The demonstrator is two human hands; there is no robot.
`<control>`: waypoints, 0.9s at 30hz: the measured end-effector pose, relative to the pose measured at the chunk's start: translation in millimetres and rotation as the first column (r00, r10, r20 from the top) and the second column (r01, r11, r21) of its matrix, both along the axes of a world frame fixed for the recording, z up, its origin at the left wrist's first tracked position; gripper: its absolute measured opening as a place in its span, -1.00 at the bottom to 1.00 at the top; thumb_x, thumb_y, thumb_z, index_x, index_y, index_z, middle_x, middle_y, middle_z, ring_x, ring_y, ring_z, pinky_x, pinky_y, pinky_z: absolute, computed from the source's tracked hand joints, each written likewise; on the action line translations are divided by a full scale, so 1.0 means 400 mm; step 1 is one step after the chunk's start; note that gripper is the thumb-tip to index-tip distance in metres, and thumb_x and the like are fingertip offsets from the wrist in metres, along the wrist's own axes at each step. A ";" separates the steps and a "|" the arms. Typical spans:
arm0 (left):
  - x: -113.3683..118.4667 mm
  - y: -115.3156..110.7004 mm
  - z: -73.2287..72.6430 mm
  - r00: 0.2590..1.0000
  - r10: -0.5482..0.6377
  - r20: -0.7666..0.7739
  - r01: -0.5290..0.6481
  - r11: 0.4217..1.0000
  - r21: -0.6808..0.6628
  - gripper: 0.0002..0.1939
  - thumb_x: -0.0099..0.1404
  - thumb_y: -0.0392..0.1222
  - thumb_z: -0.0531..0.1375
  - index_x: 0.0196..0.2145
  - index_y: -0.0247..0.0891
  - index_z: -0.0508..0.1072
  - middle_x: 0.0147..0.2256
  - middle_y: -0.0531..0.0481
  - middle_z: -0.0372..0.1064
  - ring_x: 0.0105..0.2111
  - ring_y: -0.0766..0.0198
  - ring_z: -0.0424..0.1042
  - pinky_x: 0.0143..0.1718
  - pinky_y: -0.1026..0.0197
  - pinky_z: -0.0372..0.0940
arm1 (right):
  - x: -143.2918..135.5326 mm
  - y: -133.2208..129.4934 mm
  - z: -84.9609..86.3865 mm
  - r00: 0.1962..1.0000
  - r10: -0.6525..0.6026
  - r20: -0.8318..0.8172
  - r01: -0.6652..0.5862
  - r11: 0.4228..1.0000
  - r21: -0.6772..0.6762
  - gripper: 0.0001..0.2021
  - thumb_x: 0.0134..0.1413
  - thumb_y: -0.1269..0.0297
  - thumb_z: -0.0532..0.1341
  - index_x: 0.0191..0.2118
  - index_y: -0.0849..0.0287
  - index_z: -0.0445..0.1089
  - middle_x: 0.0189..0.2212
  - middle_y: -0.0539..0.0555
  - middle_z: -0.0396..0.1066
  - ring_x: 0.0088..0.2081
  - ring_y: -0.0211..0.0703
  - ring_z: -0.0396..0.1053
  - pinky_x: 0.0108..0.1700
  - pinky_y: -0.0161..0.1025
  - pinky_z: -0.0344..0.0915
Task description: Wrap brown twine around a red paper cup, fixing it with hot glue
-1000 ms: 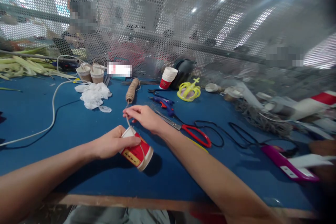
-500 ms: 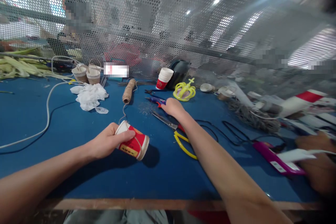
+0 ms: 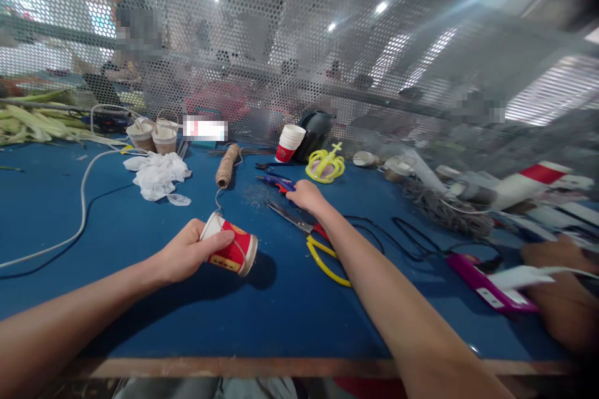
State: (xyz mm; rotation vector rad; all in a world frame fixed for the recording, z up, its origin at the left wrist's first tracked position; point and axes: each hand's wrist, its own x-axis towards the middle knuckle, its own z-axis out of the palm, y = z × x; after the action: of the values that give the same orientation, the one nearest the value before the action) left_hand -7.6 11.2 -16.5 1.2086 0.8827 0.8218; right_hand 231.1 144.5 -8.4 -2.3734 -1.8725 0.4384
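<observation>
My left hand (image 3: 191, 248) is closed around a red and white paper cup (image 3: 238, 248), tilted on its side above the table. A strand of twine lies across the cup and leads up to a roll of brown twine (image 3: 226, 169). My right hand (image 3: 309, 194) is wrapped around the back of a blue glue gun (image 3: 277, 182) with a red trigger, its nozzle pointing left. Just in front of that hand lie large scissors (image 3: 322, 255) with yellow and red handles, blades partly apart. Behind the glue gun are dark-handled pliers (image 3: 271, 168).
A yellow crown-shaped piece (image 3: 325, 165) and stacked paper cups (image 3: 289, 142) stand at the back. Crumpled white plastic (image 3: 161, 174) and two wrapped cups (image 3: 165, 137) are left. A purple power strip (image 3: 491, 287) with cables lies right, beside another person's hand (image 3: 561, 262).
The view has shifted slightly. The glue gun has turned a little and shows more clearly in my right hand. My left hand still holds the cup, now tipped slightly flatter.
</observation>
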 end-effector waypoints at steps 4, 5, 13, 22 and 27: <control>-0.007 0.007 -0.005 1.000 0.020 -0.008 -0.020 0.999 0.043 -0.66 0.05 -0.03 0.18 -0.68 -0.36 0.40 -0.70 0.10 0.26 -0.67 0.45 0.10 -0.61 0.38 0.02 | 0.001 -0.026 0.024 0.972 0.016 -0.232 0.005 0.996 0.090 -0.82 0.07 0.34 0.13 -0.22 0.33 0.31 -0.34 0.09 0.37 -0.36 -0.23 0.36 -0.29 -0.23 0.32; -0.010 0.010 -0.006 1.000 0.026 -0.009 -0.025 0.999 0.049 -0.66 0.05 -0.02 0.18 -0.67 -0.36 0.41 -0.70 0.09 0.27 -0.67 0.45 0.10 -0.61 0.38 0.02 | 0.001 -0.040 0.035 0.952 0.041 -0.302 -0.004 0.993 0.120 -0.86 0.03 0.39 0.13 -0.26 0.34 0.32 -0.42 0.08 0.37 -0.41 -0.26 0.36 -0.32 -0.28 0.31; -0.024 0.019 0.002 0.993 0.102 -0.053 -0.093 0.985 0.149 -0.66 0.08 -0.04 0.16 -0.68 -0.36 0.38 -0.68 0.09 0.24 -0.64 0.44 0.11 -0.60 0.38 0.07 | -0.005 -0.231 0.129 0.494 0.191 -0.848 -0.162 0.979 0.126 -0.82 -0.14 0.23 0.23 -0.47 0.22 0.24 -0.65 -0.05 0.25 -0.62 -0.38 0.21 -0.58 -0.41 0.18; -0.034 0.029 0.001 0.984 0.157 -0.082 -0.145 0.980 0.140 -0.68 0.08 -0.01 0.16 -0.53 -0.38 0.46 -0.56 0.02 0.38 -0.55 0.36 0.27 -0.49 0.34 0.17 | -0.020 -0.345 0.147 0.573 0.399 -0.716 -0.365 0.906 0.213 -0.83 -0.08 0.19 0.20 -0.46 0.21 0.32 -0.77 -0.12 0.17 -0.71 -0.39 0.11 -0.65 -0.42 0.09; -0.027 0.030 0.006 0.975 0.216 -0.059 -0.212 0.975 0.064 -0.69 0.07 -0.02 0.17 -0.53 -0.38 0.46 -0.59 0.02 0.39 -0.54 0.34 0.31 -0.45 0.32 0.20 | -0.026 -0.373 0.153 0.755 0.464 -0.463 -0.397 0.886 0.242 -0.73 -0.10 0.15 0.19 -0.68 0.12 0.22 -0.82 -0.11 0.16 -0.74 -0.35 0.10 -0.66 -0.37 0.14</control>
State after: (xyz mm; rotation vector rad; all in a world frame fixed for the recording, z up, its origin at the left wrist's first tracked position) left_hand -18.2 23.1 -14.0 1.2094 1.0627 0.9911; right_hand 220.8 -4.8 52.6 -1.5047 -2.0723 0.8559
